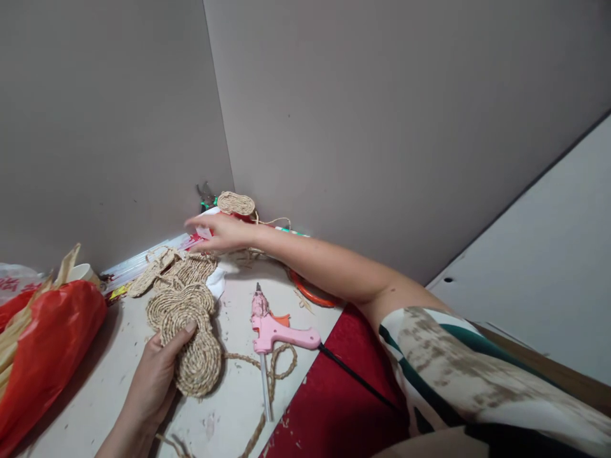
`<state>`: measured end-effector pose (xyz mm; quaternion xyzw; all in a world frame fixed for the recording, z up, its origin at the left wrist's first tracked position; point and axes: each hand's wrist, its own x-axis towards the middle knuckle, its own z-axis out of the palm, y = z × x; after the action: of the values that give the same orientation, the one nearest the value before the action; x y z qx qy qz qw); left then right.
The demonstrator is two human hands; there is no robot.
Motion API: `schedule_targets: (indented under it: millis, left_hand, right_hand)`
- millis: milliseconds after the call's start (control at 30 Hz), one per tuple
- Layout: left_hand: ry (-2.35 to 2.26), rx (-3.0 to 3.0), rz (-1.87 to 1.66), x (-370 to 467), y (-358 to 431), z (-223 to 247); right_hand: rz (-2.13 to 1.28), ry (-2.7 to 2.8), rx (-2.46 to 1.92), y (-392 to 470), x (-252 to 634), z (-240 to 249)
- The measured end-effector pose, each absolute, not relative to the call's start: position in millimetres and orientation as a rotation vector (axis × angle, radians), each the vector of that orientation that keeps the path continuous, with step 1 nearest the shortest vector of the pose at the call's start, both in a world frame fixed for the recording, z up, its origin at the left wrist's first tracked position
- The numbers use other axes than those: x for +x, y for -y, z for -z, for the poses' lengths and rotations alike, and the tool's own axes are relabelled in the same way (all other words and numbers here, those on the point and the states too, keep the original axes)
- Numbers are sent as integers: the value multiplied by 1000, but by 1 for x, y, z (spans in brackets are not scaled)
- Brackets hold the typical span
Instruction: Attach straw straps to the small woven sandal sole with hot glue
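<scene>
My left hand [155, 375] grips the near edge of a flat piece of coiled straw braid [188, 331] made of several joined round spirals, lying on the white worktop [114, 356]. My right hand [217, 230] reaches far across to the back corner, fingers spread over a white and red packet [203, 232], just below a small oval braided coil [236, 203]. I cannot tell whether it grips anything. A pink glue gun [274, 327] lies between my arms, with a glue stick [265, 388] sticking out of its back and a black cord [356, 378].
A red plastic bag [45, 350] with dry straw strips sits at the left, a white cup [81, 272] behind it. Loose braided rope [267, 381] trails near the front. Pliers [206, 194] stand in the corner. An orange ring [310, 294] lies under my right forearm. Grey walls close off the back.
</scene>
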<state>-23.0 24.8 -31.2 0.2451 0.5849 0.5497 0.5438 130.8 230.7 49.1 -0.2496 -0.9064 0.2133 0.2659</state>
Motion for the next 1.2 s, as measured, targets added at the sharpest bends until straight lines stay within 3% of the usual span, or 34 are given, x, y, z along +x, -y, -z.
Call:
schedule_targets:
  millis: [67, 200, 400, 567, 800, 933, 1100, 1200]
  left_hand:
    - [-1374, 593, -1303, -24, -25, 31]
    - [-1349, 585, -1337, -24, -24, 29]
    - [-1304, 574, -1291, -22, -24, 29]
    - [-1324, 570, -1282, -20, -24, 27]
    - [-1334, 567, -1278, -20, -24, 29]
    - [-1343, 592, -1283, -22, -23, 31]
    - [-1353, 591, -1256, -22, -24, 30]
    - [-1335, 596, -1257, -21, -24, 30]
  right_hand:
    - [-777, 2686, -436, -207, 114, -36]
    - [-934, 2832, -358, -186, 94, -22]
    - [-1487, 2594, -503, -209, 110, -24]
    - [-1529, 2239, -581, -232, 132, -39]
    - [-1202, 1754, -748, -274, 148, -75]
    - [-503, 1853, -1108, -308, 152, -87]
    - [-285, 1936, -1319, -326, 155, -70]
    - [-176, 2080, -1226, -308, 140, -52]
